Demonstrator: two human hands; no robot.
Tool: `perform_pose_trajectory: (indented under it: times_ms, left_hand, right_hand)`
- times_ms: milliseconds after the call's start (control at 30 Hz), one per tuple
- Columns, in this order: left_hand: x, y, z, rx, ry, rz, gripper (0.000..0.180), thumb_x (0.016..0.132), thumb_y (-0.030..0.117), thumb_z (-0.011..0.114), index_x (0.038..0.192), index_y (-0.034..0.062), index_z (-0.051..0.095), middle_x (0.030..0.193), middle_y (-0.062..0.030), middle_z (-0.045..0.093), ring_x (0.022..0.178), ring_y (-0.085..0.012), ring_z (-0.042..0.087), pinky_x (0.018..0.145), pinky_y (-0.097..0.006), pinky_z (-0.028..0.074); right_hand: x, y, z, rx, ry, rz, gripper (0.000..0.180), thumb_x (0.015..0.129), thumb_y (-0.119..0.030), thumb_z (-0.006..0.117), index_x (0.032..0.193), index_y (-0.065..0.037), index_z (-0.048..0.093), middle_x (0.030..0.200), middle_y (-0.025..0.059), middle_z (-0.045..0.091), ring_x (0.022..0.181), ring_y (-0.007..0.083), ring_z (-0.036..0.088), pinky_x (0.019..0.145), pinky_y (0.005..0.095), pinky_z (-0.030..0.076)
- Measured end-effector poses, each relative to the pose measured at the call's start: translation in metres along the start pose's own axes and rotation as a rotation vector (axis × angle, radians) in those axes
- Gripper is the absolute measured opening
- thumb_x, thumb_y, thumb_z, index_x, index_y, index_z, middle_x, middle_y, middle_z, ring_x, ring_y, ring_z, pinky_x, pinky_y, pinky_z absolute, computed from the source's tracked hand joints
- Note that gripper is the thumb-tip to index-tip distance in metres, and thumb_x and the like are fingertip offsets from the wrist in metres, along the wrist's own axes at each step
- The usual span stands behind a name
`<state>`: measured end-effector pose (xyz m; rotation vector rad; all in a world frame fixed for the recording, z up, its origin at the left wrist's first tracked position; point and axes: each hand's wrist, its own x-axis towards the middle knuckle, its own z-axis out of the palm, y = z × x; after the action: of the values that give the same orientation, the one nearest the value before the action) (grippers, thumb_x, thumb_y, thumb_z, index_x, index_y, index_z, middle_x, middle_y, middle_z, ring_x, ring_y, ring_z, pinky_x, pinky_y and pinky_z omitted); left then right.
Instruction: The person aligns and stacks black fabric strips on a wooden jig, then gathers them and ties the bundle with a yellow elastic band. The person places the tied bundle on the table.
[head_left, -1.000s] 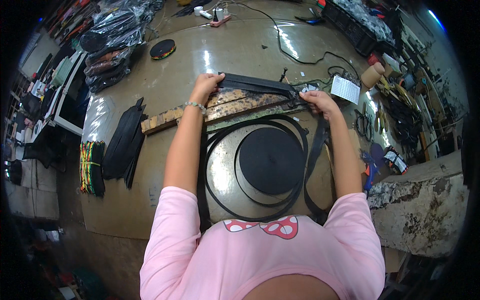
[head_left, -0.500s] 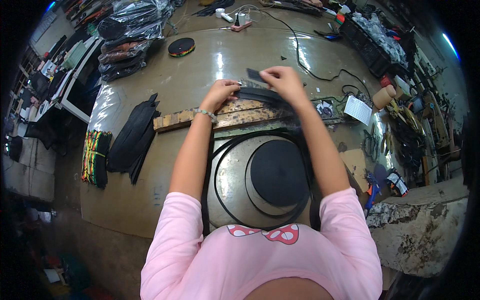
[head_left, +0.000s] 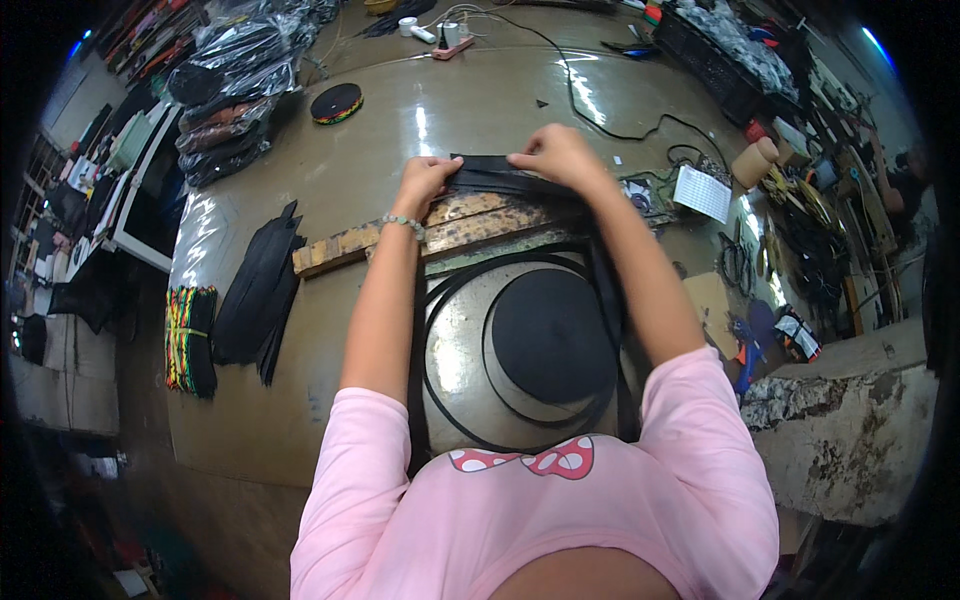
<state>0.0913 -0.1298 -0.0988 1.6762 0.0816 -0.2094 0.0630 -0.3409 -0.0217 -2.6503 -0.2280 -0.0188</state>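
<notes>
My left hand (head_left: 425, 182) pinches the left end of the black strap (head_left: 497, 176); my right hand (head_left: 556, 155) grips its middle. The strap runs left to right above the wooden board (head_left: 345, 248), equally near both hands. The strap roll (head_left: 553, 335) lies nearer me; nothing obstructs.

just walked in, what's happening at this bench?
A person in a pink top is handling black webbing strap with both bare hands over a worn wooden board on a glossy workbench. The left hand and right hand pinch a folded stack of the strap close together. Loose loops trail back toward the person around a large roll of black webbing. A pile of cut black strap pieces lies to the left.
</notes>
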Motion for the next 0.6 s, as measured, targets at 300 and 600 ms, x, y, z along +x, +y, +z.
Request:
perform_pose_trajectory:
  times_ms: [300, 600]
  left_hand:
    - [-0.005, 0.007, 0.002, 0.043, 0.031, 0.024, 0.023, 0.077, 0.023, 0.068, 0.078, 0.0004, 0.063, 0.065, 0.0012, 0.053, 0.053, -0.0064, 0.040, 0.049, -0.021, 0.035]
    - [0.000, 0.003, 0.000, 0.123, 0.045, 0.015, 0.026, 0.077, 0.024, 0.068, 0.081, -0.0013, 0.065, 0.071, -0.0032, 0.060, 0.060, -0.0107, 0.050, 0.055, -0.025, 0.040]
  right_hand:
    - [-0.083, 0.088, -0.049, 0.737, -0.075, 0.308, 0.027, 0.078, -0.032, 0.068, 0.074, -0.006, 0.061, 0.054, -0.0071, 0.042, 0.044, 0.0037, 0.032, 0.042, 0.0205, 0.023]
    - [-0.075, 0.125, -0.029, 0.888, -0.178, 0.371, 0.021, 0.078, -0.027, 0.069, 0.075, -0.008, 0.061, 0.058, -0.0077, 0.045, 0.046, 0.0035, 0.033, 0.041, 0.0210, 0.022]
